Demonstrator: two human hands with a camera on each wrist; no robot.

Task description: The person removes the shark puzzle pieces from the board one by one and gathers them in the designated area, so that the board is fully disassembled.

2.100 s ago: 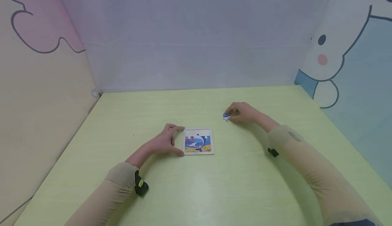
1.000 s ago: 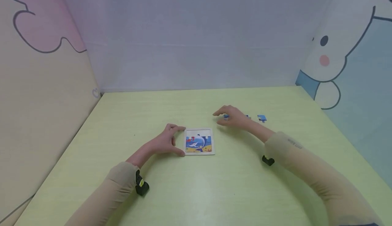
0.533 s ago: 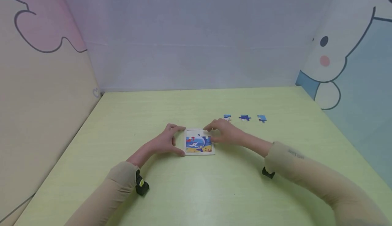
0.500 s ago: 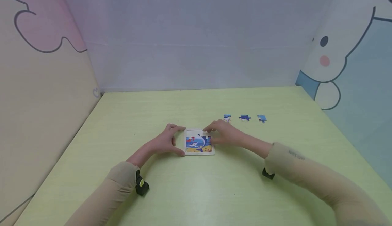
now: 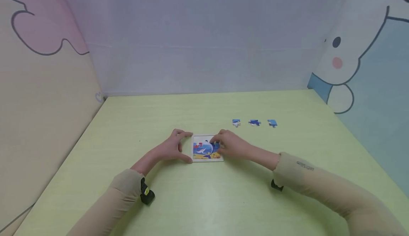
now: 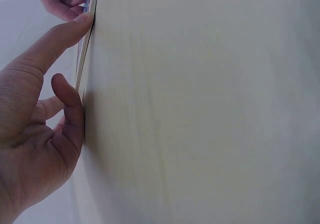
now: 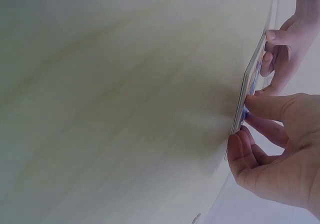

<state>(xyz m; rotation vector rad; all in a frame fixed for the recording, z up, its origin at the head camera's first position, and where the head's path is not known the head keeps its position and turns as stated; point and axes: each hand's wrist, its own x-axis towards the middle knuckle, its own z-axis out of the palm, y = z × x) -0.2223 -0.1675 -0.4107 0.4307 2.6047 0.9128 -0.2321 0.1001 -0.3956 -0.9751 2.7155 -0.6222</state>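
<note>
A square wooden jigsaw puzzle [image 5: 204, 150] with a dolphin picture lies in the middle of the table. Its top row shows the bare backing, while the lower rows hold pieces. My left hand [image 5: 170, 147] holds the frame's left side, thumb at the near corner and index finger at the far one. Over the right part of the picture, my right hand [image 5: 234, 144] pinches at a puzzle piece, mostly hidden under its fingers. In the right wrist view, the right thumb [image 7: 270, 106] touches the board's edge and its other fingers curl beside it.
Three loose blue puzzle pieces lie in a row behind the right hand: a left one [image 5: 236, 122], a middle one [image 5: 254, 122] and a right one [image 5: 272, 123]. Walls with cartoon pictures border the pale yellow-green table [image 5: 191, 200].
My right hand set a puzzle piece down at the left end of the loose row, let go, and came back toward me onto the right part of the puzzle. My left hand has stayed put.
</note>
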